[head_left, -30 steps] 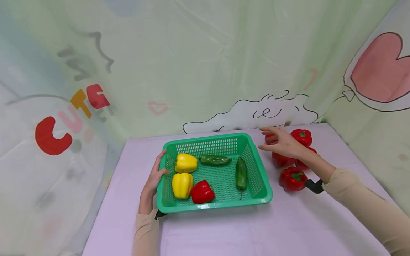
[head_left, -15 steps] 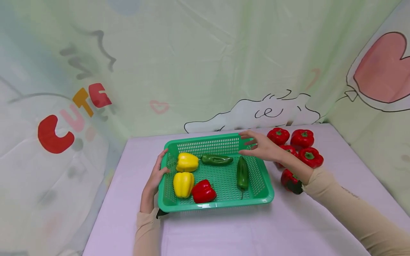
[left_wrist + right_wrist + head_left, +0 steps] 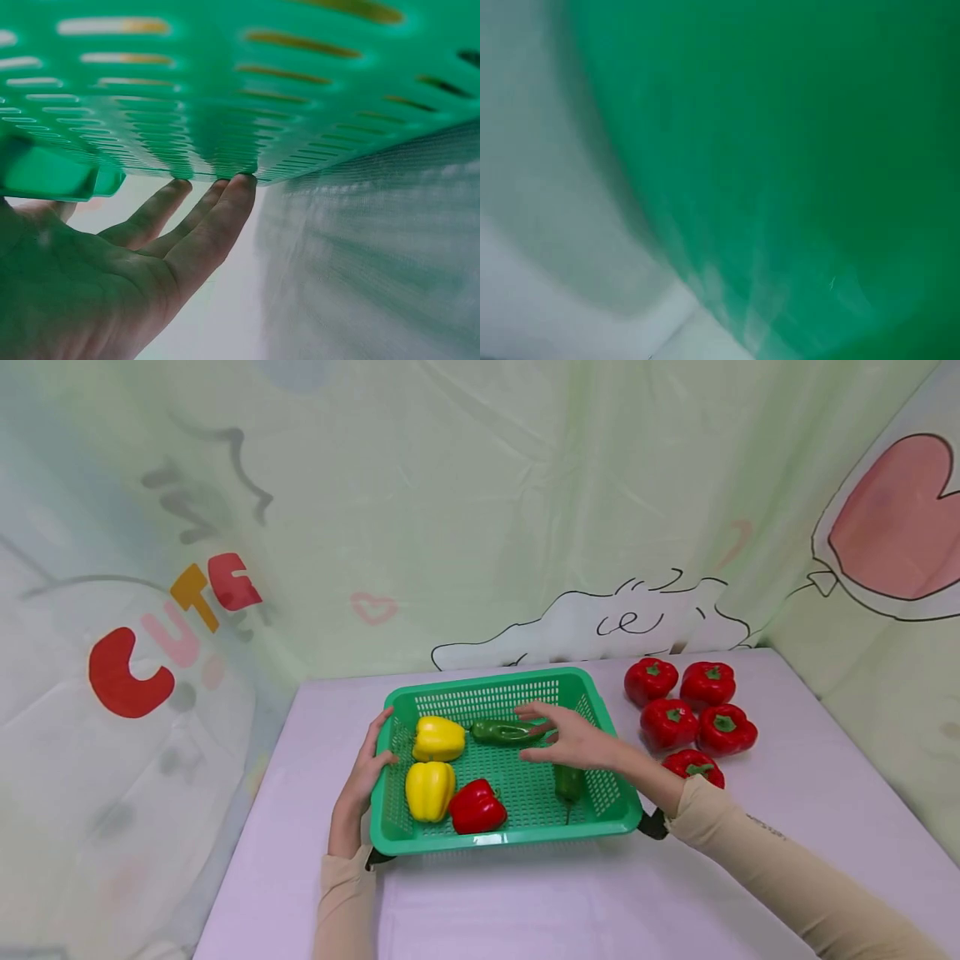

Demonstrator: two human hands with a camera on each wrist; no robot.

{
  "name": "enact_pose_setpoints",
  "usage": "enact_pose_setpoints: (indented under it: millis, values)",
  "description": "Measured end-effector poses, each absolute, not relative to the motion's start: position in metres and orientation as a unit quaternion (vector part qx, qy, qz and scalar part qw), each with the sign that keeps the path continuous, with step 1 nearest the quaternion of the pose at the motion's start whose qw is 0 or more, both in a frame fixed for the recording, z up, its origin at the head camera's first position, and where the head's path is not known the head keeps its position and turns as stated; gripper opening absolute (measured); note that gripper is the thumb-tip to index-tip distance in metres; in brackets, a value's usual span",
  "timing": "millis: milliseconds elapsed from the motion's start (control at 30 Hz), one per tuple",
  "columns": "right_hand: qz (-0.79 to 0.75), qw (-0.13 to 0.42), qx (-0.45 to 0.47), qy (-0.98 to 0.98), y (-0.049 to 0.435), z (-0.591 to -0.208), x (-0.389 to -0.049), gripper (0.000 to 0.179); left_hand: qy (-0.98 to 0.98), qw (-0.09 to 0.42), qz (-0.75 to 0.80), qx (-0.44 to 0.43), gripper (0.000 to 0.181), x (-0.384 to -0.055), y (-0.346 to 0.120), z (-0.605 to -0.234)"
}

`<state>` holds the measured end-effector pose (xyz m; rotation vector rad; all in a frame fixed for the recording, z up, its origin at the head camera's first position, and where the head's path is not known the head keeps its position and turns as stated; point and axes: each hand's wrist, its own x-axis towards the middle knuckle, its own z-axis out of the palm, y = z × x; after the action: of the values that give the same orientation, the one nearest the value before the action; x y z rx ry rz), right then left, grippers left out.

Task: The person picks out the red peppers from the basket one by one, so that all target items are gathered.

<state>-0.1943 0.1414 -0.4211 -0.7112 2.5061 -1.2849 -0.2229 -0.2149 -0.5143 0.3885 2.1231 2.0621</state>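
My left hand (image 3: pixel 363 775) holds the left side of a green plastic basket (image 3: pixel 495 839), thumb over the rim. In the left wrist view its fingertips (image 3: pixel 241 182) press the slotted outside of the basket. Inside lie two yellow bell peppers (image 3: pixel 430 792), a red bell pepper (image 3: pixel 477 807) at the front, and two long green peppers, one (image 3: pixel 498 732) lying crosswise at the back and one (image 3: pixel 568 783) lengthwise at the right. Over the basket's right half my right hand (image 3: pixel 576 739) hovers with fingers spread and nothing in them, partly covering both green peppers. Blurred green plastic (image 3: pixel 765 165) fills most of the right wrist view.
Several red bell peppers (image 3: pixel 669 723) sit grouped on the lilac tablecloth (image 3: pixel 795 793), right of the basket. A printed curtain (image 3: pixel 480 527) hangs behind and along both sides of the table.
My right hand has moved left from above the red bell peppers, across the basket's right rim, to over the basket's inside. The left hand keeps its place on the basket.
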Motion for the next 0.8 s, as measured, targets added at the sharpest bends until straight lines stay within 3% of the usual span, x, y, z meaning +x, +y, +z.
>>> enact_pose_setpoints:
  millis: [500, 800]
  values:
    - [-0.449, 0.184, -0.252, 0.837, 0.103, -0.443, -0.17, 0.066, 0.708, 0.083, 0.689, 0.129, 0.081, -0.222, -0.215, -0.512]
    - [-0.442, 0.229, -0.246, 0.831, 0.087, -0.46, -0.165, 0.074, 0.714, 0.074, 0.684, 0.126, 0.081, -0.221, -0.214, -0.512]
